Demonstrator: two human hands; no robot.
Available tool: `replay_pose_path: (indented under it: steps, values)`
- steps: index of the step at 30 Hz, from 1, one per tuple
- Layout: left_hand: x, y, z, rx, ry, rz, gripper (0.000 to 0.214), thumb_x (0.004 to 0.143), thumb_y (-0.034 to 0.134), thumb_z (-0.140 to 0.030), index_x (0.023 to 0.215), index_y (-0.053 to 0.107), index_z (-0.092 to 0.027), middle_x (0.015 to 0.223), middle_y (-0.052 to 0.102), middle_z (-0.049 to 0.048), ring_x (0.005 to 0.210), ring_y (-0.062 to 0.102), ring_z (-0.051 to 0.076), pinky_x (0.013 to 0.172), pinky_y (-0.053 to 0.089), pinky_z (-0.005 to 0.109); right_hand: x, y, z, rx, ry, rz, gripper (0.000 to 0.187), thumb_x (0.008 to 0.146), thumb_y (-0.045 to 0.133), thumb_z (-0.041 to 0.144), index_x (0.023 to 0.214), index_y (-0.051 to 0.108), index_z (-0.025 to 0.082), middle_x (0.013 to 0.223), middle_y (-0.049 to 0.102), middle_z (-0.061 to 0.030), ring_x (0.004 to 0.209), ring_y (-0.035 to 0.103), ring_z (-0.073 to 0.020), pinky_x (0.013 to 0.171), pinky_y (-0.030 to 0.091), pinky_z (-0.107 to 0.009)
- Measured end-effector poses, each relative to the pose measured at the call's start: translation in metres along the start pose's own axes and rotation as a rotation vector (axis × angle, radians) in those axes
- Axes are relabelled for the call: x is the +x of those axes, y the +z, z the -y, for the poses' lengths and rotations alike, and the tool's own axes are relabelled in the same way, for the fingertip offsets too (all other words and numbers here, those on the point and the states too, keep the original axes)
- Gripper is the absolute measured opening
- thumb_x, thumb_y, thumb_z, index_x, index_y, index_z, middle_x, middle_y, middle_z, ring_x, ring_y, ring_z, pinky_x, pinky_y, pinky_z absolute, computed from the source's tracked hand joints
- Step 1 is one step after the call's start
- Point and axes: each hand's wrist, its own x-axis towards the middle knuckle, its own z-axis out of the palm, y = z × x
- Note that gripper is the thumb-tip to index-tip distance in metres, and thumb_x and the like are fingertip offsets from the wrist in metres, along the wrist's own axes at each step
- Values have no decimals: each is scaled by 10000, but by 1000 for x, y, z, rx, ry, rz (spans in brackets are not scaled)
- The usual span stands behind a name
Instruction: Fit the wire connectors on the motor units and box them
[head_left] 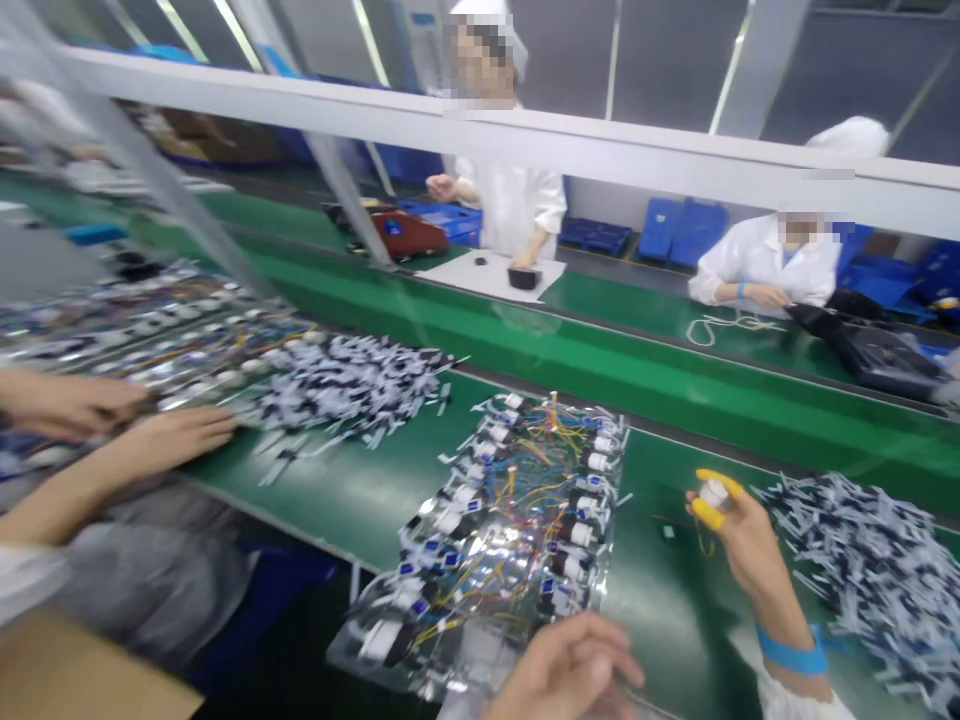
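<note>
My right hand [746,545], with yellow finger cots on its thumb and finger, pinches a small white round part [713,493] above the green bench. A thin wire seems to hang below that part. Near the bottom edge is my left hand [570,665], its fingers loosely spread and slightly blurred, with nothing visible in it. It is beside the near end of a clear plastic tray [517,545]. Along both sides of the tray lie white and black cylindrical parts [451,522] with blue-and-white labels. Their coloured wires [551,440] run into the middle.
Piles of black and white strips [877,570] lie at the right and at the back left [352,385]. A small dark square piece [669,532] rests on the bench. A co-worker's hands [172,435] are at the left. Beyond a white rail [525,130], other people work.
</note>
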Motion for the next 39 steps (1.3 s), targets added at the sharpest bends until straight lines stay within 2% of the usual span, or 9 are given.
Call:
replay_pose_path:
  steps: [3, 7, 10, 14, 20, 26, 30, 35, 39]
  values:
    - [17, 15, 11, -170, 4, -37, 549, 767, 875, -598, 1056, 696, -167, 1040, 787, 120, 773, 766, 193, 683, 537, 278, -11, -3, -14, -178, -33, -16, 550, 767, 802, 492, 1222, 704, 199, 1116, 759, -133, 973, 747, -329, 826, 616, -435]
    - [23, 17, 25, -290, -20, -28, 477, 743, 913, -489, 972, 706, -127, 958, 795, 141, 699, 760, 179, 634, 516, 240, -9, -8, -50, -822, -231, -21, 389, 832, 576, 476, 1014, 735, 171, 1015, 722, -159, 847, 688, -330, 772, 568, -458]
    - [16, 15, 30, -337, -40, -42, 396, 785, 874, -425, 967, 720, -109, 969, 806, 170, 721, 781, 193, 662, 540, 243, -12, -4, -68, -954, -314, -41, 341, 853, 488, 378, 957, 703, 134, 966, 672, -207, 855, 662, -357, 822, 545, -510]
    - [9, 16, 18, -337, -50, -83, 382, 816, 839, -433, 979, 733, -104, 1038, 811, 209, 719, 792, 217, 634, 560, 257, -29, 5, -69, -960, -327, 13, 370, 950, 445, 319, 1169, 671, 124, 1010, 669, -205, 949, 646, -369, 891, 535, -534]
    - [12, 14, 11, -350, -77, -138, 355, 824, 829, -401, 1012, 746, -111, 1066, 816, 190, 762, 796, 215, 663, 560, 248, -65, 12, -57, -885, -345, 215, 540, 972, 554, 289, 1503, 508, 200, 1410, 591, -177, 1279, 559, -359, 1082, 486, -557]
    - [10, 10, 14, -311, -101, -83, 388, 832, 825, -438, 1034, 749, -116, 1101, 807, 200, 786, 791, 225, 687, 557, 271, -69, 12, -47, -763, -292, 143, 402, 989, 525, 268, 1372, 629, 198, 1306, 659, -178, 1179, 624, -360, 1019, 515, -584]
    - [8, 12, 14, -227, -63, -139, 433, 823, 829, -495, 1062, 750, -142, 1121, 803, 179, 819, 779, 228, 703, 556, 283, -63, 20, -36, -631, -238, 95, 364, 1009, 566, 348, 1319, 625, 168, 1207, 720, -158, 1066, 704, -317, 948, 578, -495]
    - [4, 30, 15, -15, 211, -359, 634, 898, 739, -599, 1411, 626, -244, 1431, 672, 138, 1234, 680, 285, 1004, 549, 364, -96, 65, 9, -416, -193, 111, 461, 1049, 565, 330, 1490, 493, 215, 1291, 694, -125, 1086, 708, -261, 937, 598, -397]
    - [6, 37, 6, 78, 318, -556, 692, 911, 700, -638, 1493, 577, -283, 1542, 587, 90, 1469, 492, 304, 1214, 406, 376, -131, 111, 56, -322, -362, 392, 615, 1042, 472, 169, 1626, 331, 300, 1539, 527, -112, 1438, 484, -293, 1207, 403, -530]
